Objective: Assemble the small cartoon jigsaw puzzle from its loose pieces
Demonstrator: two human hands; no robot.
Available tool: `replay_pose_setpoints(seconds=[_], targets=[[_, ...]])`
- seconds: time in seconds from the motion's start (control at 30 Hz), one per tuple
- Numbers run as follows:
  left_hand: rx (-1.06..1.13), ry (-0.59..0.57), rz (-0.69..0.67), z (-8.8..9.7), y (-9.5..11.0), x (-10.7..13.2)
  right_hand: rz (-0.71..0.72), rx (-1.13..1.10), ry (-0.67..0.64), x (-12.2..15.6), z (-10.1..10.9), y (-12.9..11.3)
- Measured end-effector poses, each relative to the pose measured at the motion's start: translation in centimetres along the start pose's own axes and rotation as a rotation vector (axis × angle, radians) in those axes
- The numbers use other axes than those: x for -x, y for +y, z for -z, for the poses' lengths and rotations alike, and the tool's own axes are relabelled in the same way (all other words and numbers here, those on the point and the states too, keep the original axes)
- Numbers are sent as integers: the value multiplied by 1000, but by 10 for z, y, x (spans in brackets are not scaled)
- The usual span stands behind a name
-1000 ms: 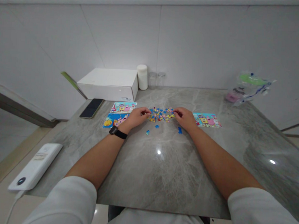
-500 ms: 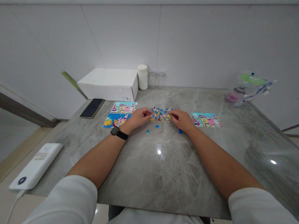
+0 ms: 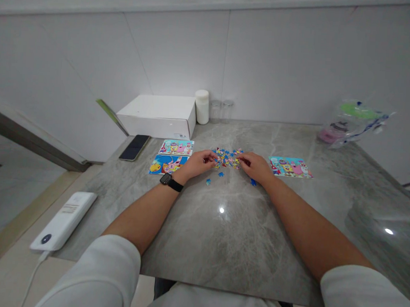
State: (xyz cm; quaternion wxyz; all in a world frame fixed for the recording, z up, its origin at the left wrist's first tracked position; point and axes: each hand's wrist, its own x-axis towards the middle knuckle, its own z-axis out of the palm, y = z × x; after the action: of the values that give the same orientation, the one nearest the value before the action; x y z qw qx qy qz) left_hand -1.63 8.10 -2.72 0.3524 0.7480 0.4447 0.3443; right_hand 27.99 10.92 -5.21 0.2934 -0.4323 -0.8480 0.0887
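Note:
A small heap of colourful jigsaw pieces (image 3: pixel 227 157) lies in the middle of the grey marble table (image 3: pixel 221 227). My left hand (image 3: pixel 198 163), with a black watch on its wrist, presses against the heap's left side with fingers curled. My right hand (image 3: pixel 254 165) presses against the heap's right side, its fingers curled too. What the fingertips grip, if anything, is too small to make out. A few loose blue pieces (image 3: pixel 220 174) lie just in front of the heap.
Two cartoon picture cards (image 3: pixel 172 157) lie left of my left hand, a third card (image 3: pixel 290 167) to the right. Behind stand a white box (image 3: pixel 159 116), a white jar (image 3: pixel 202 106) and two clear jars (image 3: pixel 221 110). A phone (image 3: pixel 134 147), a white power bank (image 3: pixel 63 220) and a plastic bag (image 3: pixel 351 123) also rest here.
Both hands have drawn closer together, squeezing the heap of pieces narrower. The view has shifted slightly to the left.

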Motion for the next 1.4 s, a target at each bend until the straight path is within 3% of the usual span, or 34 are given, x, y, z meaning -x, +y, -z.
replay_pose_setpoints(seconds=[0.17, 0.3, 0.53, 0.67, 1.03, 1.17, 1.3, 1.4], targets=[[19, -2, -6, -1, 0, 0, -58, -92, 55, -2, 5, -10], [51, -8, -1, 0, 11, 0, -143, -312, 109, -9, 10, -39], [23, 31, -39, 1, 39, 2, -56, -434, 0, -3, -2, -82], [15, 53, -31, -1, 40, 2, -41, -422, 54, 1, -6, -84], [131, 5, 16, -1, 48, 6, 193, -273, 236, 6, -5, -94], [144, -18, 37, 3, 43, 21, 248, -257, 193, 9, -11, -95], [-84, 60, -5, 10, 32, 49, 245, -231, 126, 10, -17, -93], [-333, 46, -125, 17, 22, 65, 227, -216, 84, 11, -19, -93]])
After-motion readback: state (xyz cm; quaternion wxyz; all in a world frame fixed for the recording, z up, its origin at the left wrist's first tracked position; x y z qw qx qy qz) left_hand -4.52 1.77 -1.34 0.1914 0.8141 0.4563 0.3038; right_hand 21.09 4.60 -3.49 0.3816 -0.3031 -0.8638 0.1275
